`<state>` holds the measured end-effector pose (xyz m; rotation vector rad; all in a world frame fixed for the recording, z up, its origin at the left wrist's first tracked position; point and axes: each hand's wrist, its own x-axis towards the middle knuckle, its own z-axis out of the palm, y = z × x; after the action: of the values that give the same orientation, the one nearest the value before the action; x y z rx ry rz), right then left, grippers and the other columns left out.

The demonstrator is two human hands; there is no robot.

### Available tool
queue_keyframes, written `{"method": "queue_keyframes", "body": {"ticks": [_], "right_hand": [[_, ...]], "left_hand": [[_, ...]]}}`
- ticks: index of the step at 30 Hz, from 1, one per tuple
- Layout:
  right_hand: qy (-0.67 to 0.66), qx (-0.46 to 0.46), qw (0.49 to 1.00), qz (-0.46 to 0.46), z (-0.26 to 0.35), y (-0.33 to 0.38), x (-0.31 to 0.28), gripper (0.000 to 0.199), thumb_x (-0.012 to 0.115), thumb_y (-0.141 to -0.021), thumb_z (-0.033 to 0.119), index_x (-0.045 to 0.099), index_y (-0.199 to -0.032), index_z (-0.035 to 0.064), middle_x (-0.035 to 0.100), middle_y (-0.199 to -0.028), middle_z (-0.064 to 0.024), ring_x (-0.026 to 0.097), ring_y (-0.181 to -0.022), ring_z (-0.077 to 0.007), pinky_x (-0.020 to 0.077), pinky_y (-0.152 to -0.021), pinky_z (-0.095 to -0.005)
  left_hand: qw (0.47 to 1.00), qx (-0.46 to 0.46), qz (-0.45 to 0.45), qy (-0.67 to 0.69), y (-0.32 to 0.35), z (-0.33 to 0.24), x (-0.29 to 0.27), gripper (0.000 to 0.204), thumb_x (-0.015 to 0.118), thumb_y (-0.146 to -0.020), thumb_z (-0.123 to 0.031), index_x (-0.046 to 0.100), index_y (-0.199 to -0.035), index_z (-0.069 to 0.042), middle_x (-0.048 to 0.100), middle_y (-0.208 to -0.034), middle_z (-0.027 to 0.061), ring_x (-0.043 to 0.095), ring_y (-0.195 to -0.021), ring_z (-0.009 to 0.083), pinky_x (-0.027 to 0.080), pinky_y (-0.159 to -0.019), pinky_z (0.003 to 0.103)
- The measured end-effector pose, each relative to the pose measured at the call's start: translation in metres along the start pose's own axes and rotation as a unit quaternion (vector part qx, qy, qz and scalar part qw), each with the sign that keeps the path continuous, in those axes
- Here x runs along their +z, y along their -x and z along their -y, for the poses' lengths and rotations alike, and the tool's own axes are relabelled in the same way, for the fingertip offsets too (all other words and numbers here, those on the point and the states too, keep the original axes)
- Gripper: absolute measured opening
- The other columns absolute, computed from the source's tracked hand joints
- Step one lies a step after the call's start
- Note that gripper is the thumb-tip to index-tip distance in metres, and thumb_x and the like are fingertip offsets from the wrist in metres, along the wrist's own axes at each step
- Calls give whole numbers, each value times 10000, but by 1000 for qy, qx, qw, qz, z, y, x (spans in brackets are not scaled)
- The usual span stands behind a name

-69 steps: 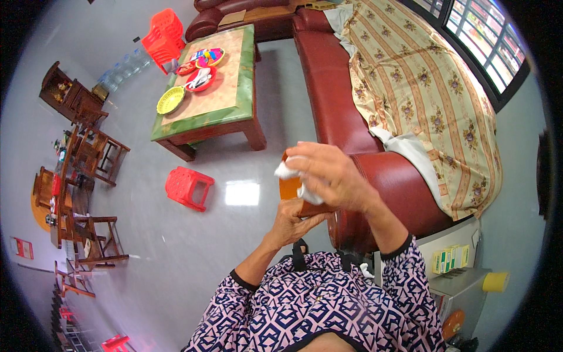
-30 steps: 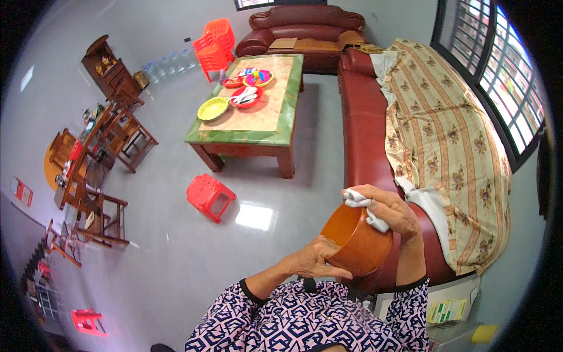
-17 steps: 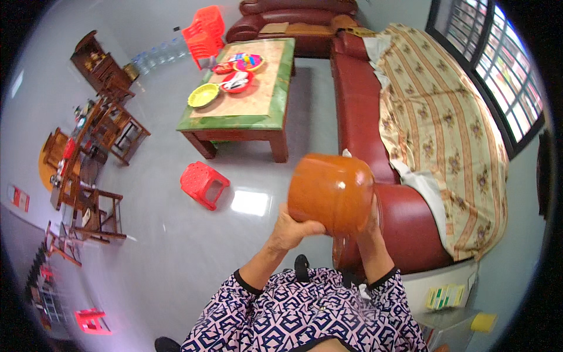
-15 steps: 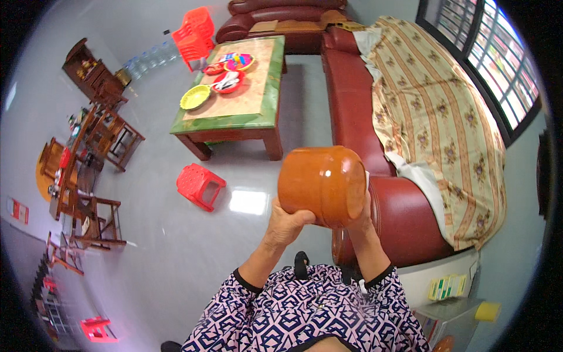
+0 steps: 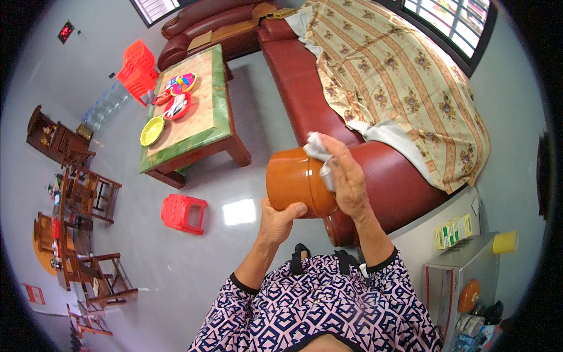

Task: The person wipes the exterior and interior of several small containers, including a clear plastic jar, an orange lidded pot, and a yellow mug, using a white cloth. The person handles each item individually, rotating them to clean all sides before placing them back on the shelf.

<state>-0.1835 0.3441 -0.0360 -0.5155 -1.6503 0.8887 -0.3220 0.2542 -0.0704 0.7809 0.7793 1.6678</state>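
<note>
A glossy orange-brown jar lies tipped sideways in front of me, above the floor. My left hand is closed on its lower side, with the thumb along the wall. My right hand presses a crumpled white cloth against the right end of the jar. Part of the cloth is hidden behind the fingers, and so is most of that end.
Beyond the jar stands a low table with a green border, bearing a yellow basket and red bowls. A dark red sofa runs along the right. A red plastic stool stands on the floor, left. A metal-grey box top is at lower right.
My right hand has come up from behind the jar to its right end, bringing the white cloth into fuller view. The jar has turned slightly, and the view has swung rightward.
</note>
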Motion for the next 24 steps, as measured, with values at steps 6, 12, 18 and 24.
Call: {"method": "queue_keyframes", "body": {"ticks": [6,12,18,24], "right_hand": [[306,-149,939,45,15,45,-5,299,513,-847,83,570,-1141,74,534,-1259,-109,459,-1224,-273,287,-1047,-433],[346,-85,933,-49,14,41,-60,271,518,-845,92,570,-1108,57,549,-1228,-107,476,-1199,-281,315,-1024,-433],[151,99,979,-92,-4,52,-123,398,503,-865,123,464,-1236,-17,484,-1240,-205,450,-1166,-322,327,-1008,-412],[131,197,957,-168,-16,78,-148,533,427,-777,22,362,-1303,-32,435,-1267,-241,446,-1164,-328,318,-1018,-398]], "left_hand": [[995,-79,-58,27,-25,25,17,368,659,-757,3,550,-1108,-10,620,-1016,75,626,-894,167,537,-764,295],[979,-17,78,-188,-24,55,64,236,681,-787,-40,627,-1014,-5,643,-985,15,604,-863,106,503,-755,274],[779,147,244,-558,-22,75,110,260,723,-704,-234,618,-711,4,596,-591,165,609,-549,322,485,-509,380],[554,198,323,-741,-22,99,142,210,735,-678,-260,626,-759,-99,637,-697,54,631,-722,220,474,-658,363]]}}
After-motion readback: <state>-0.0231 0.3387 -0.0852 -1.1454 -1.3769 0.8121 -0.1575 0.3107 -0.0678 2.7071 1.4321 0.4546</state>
